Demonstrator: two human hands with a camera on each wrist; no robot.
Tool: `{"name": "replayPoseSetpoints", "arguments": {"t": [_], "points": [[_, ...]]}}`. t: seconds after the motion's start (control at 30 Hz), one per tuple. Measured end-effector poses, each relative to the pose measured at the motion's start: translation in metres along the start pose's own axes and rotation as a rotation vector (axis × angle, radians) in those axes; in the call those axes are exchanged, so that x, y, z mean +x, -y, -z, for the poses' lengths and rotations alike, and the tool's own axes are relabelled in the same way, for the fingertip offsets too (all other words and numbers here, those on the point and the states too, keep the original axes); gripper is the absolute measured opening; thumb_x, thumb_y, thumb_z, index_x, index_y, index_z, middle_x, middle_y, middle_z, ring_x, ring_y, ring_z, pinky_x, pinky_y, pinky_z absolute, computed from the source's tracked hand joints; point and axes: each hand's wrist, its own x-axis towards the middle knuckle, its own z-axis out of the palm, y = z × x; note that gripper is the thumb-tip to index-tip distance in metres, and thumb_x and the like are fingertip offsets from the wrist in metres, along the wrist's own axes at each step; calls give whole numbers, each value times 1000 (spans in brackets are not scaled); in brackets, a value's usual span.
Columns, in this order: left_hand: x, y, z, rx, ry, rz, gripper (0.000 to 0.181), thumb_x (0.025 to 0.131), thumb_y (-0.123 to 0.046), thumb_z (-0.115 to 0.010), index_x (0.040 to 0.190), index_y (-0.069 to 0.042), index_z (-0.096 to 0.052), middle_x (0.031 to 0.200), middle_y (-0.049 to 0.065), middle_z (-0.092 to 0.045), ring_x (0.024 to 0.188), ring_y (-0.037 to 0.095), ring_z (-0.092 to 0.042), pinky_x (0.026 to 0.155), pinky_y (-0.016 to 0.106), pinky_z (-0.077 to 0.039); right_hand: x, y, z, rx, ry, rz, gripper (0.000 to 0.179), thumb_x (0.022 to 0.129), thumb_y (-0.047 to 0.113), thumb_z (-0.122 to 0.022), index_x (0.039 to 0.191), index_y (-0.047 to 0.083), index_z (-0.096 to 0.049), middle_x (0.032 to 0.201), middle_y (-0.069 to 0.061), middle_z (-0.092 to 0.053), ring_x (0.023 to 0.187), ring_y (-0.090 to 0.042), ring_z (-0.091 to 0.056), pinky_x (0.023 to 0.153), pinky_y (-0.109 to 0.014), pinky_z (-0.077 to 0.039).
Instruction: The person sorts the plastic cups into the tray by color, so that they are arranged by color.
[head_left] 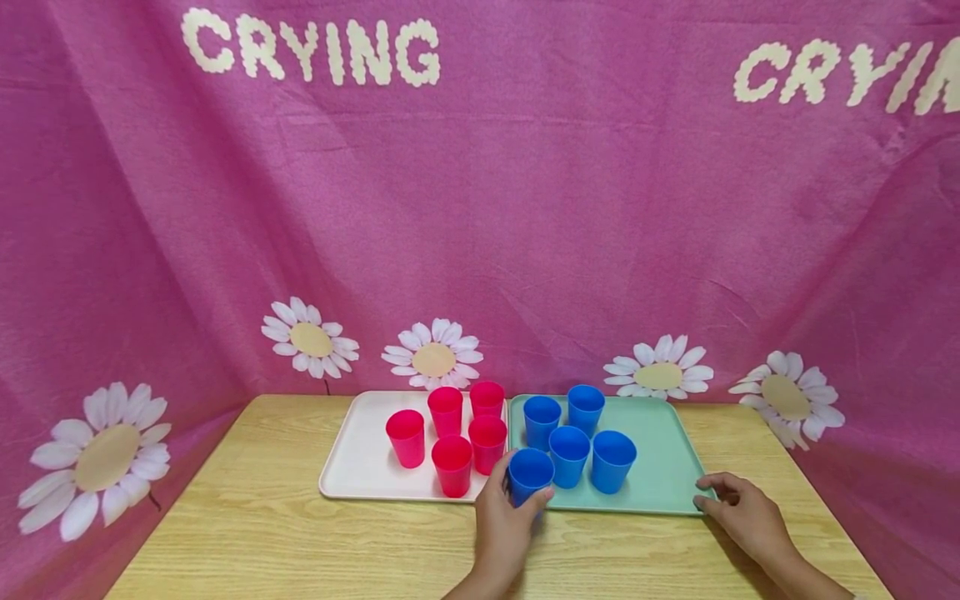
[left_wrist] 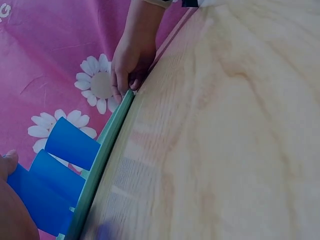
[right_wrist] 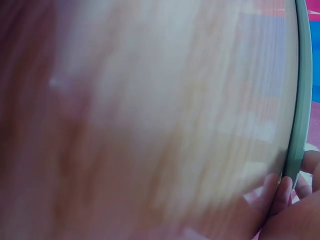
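Observation:
My left hand (head_left: 504, 521) grips a blue cup (head_left: 531, 471), thumb on one side and fingers on the other, at the front left of the green tray (head_left: 663, 467). Behind and to the right of it, several more blue cups stand upright on that tray, among them one (head_left: 613, 462) nearest the right hand. My right hand (head_left: 746, 512) pinches the green tray's front right corner; the right wrist view shows its fingertips (right_wrist: 285, 187) at the rim. Several red cups (head_left: 452, 467) stand upright on the white tray (head_left: 360, 467) to the left.
Both trays lie side by side on a wooden table (head_left: 300, 550). A pink cloth (head_left: 525, 208) with daisies and lettering hangs behind the table and at its sides.

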Motion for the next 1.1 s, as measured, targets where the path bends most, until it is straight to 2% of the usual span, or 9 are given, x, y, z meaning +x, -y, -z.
{"name": "replayPoseSetpoints", "arguments": {"t": [0.27,0.57,0.83,1.1], "points": [[9,3,-11,62,-37,-33,72,88,-18,-83,151,-14,-49,150,11,-55,141,41,-48,105,56,-48,1,1,-1,-5,-1,-11,30,91,27,-78,111,5,-73,111,-17,-70,92,-19,-60,80,-38,-46],[12,8,-21,97,-107,-74,68,87,-22,-84,147,-14,-52,142,10,-61,134,39,-54,105,64,-45,1,0,-1,1,13,-26,31,91,27,-77,112,5,-73,108,-13,-68,90,-19,-58,78,-36,-45],[15,13,-27,126,-119,-56,70,88,-22,-83,149,-17,-49,143,9,-60,134,39,-53,102,65,-47,1,-2,-2,10,19,-34,33,90,28,-77,113,5,-73,110,-16,-68,92,-20,-59,79,-36,-45],[16,15,-30,141,-130,-56,73,87,-22,-83,151,-18,-47,143,9,-59,134,39,-52,102,67,-45,1,0,-1,6,5,-24,31,91,28,-78,112,5,-73,107,-11,-69,88,-15,-57,77,-34,-44]]}}
